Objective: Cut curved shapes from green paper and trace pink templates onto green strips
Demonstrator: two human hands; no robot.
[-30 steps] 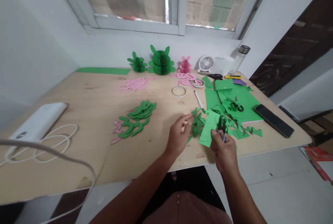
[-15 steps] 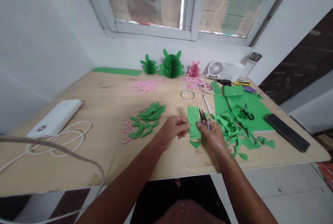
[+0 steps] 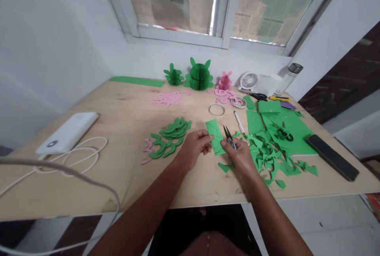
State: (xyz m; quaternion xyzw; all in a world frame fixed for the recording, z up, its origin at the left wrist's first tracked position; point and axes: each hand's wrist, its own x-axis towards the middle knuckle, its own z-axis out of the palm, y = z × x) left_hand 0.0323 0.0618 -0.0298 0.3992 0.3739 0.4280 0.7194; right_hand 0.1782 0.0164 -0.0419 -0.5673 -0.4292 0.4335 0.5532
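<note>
A rectangular piece of green paper (image 3: 214,132) with curved lines drawn on it is pinched at its left edge by my left hand (image 3: 196,147). My right hand (image 3: 241,157) is closed round small scissors (image 3: 229,137), dark blades pointing up and away, a bit of blue handle showing. The right thumb and fingertips meet the paper's right edge; whether they grip it I cannot tell. Left of my left hand lie cut green curved pieces (image 3: 175,129), overlapping, and a few pink pieces (image 3: 147,146). Green paper scraps (image 3: 267,155) are heaped right of my right hand.
Paper figures, two green (image 3: 199,75) and one pink (image 3: 225,81), stand by the wall. Rolls of tape (image 3: 216,109), a white pen (image 3: 238,121), green sheets (image 3: 299,137), a dark phone-like slab (image 3: 332,157), a fan (image 3: 248,80), and a white power bank (image 3: 68,132) with cable lie around.
The green paper has tilted and shifted left relative to the table, its top leaning left. The scissors turned slightly with it. The whole view has shifted a little.
</note>
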